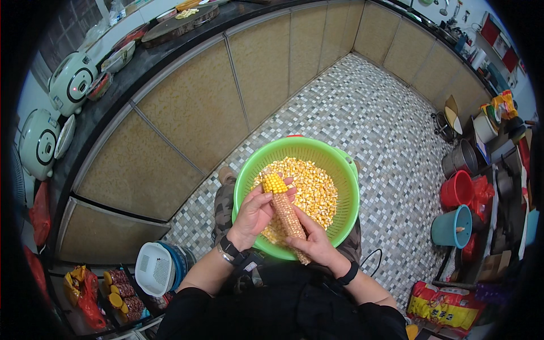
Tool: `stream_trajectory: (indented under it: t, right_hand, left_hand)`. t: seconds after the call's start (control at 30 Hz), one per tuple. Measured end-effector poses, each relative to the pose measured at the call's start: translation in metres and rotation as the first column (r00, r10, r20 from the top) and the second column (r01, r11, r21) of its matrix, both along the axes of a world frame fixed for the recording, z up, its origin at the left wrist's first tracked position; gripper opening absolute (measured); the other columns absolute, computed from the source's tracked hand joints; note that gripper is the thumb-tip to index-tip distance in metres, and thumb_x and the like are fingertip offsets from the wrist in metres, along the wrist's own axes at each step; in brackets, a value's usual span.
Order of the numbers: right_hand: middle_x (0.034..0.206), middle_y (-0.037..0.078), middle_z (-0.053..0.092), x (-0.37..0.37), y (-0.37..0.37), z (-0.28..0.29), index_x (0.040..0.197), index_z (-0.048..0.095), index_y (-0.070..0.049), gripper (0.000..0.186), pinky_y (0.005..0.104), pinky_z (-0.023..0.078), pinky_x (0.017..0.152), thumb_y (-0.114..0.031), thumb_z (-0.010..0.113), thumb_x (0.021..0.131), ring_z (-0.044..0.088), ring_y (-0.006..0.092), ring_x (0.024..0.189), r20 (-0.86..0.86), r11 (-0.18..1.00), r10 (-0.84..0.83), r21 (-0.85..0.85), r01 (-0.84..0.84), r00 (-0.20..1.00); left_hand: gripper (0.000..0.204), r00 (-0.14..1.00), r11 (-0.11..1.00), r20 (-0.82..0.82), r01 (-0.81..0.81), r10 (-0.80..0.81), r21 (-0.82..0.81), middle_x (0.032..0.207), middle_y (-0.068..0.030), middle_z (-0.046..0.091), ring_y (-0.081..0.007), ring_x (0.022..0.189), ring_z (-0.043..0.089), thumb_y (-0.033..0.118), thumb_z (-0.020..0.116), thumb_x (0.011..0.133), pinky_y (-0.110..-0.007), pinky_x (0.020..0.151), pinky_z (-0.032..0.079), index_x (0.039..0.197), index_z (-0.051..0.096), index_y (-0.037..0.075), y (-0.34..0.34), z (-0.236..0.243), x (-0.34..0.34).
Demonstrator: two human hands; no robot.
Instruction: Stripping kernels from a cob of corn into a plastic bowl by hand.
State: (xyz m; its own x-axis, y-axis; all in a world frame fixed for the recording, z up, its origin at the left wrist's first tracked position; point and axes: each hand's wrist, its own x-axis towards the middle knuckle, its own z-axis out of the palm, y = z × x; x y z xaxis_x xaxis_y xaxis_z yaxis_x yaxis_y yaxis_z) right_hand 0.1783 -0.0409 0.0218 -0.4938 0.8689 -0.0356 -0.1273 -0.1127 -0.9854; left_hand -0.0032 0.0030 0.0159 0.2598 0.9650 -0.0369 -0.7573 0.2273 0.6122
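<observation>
A long, partly bare corn cob (290, 218) is held at a slant above a round, bright-green slotted plastic basket (349, 192), its upper end pointed away and to the left, its lower end brought over the near rim. Rows of bright yellow kernels (274, 183) are seen only at the upper end; the rest of the visible surface is left pinkish-brown and pitted. The upper half is grasped by the left hand (253, 214), by which the cob is partly encircled, and the lower part is gripped by the right hand (318, 245), with the thumb laid across it. Beneath, the basket's floor is largely covered by a heap of loose yellow-and-white corn kernels (314, 192). A black watch (229, 247) is worn on the left wrist and a black band (349, 274) on the right. The basket is flanked by camouflage-patterned trouser legs (225, 198). Farther out, the floor is covered with grey, white and brown mosaic tiles (391, 136). To the right, a red plastic bucket (457, 190) is placed just beside a light-blue plastic bucket (451, 226); at the upper left, two pale-green rounded rice cookers (73, 85) are set on a dark countertop (122, 79).
</observation>
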Motion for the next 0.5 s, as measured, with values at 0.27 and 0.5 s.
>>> stream_trajectory:
  t: [0.27, 0.5]
  right_hand:
    - [0.132, 0.017, 0.048, 0.0, 0.001, -0.003, 0.142, 0.03, 0.0, 0.076, 0.0312, 0.036, 0.101, -0.005, 0.068, 0.077, 0.048, 0.0203, 0.12, 0.099, 0.995, -0.04, 0.096, 0.03, 0.994]
    - [0.131, 0.021, 0.049, 0.002, 0.002, -0.006, 0.142, 0.03, -0.003, 0.074, 0.0336, 0.038, 0.1, -0.014, 0.067, 0.078, 0.05, 0.0265, 0.121, 0.239, 0.964, -0.073, 0.267, 0.007, 0.968]
  left_hand:
    - [0.058, 0.997, 0.999, 0.077, -0.012, 0.01, 0.033, 0.131, -0.0225, 0.046, -0.0345, 0.117, 0.052, 0.022, 0.056, 0.089, -0.046, 0.104, 0.039, 0.136, 0.032, -0.001, 0.002, -0.006, 0.0]
    - [0.059, 0.997, 0.996, -0.042, -0.069, 0.067, -0.051, 0.125, -0.0209, 0.052, -0.0303, 0.109, 0.058, 0.023, 0.066, 0.087, -0.044, 0.099, 0.045, 0.134, 0.037, 0.002, 0.002, -0.01, 0.001]
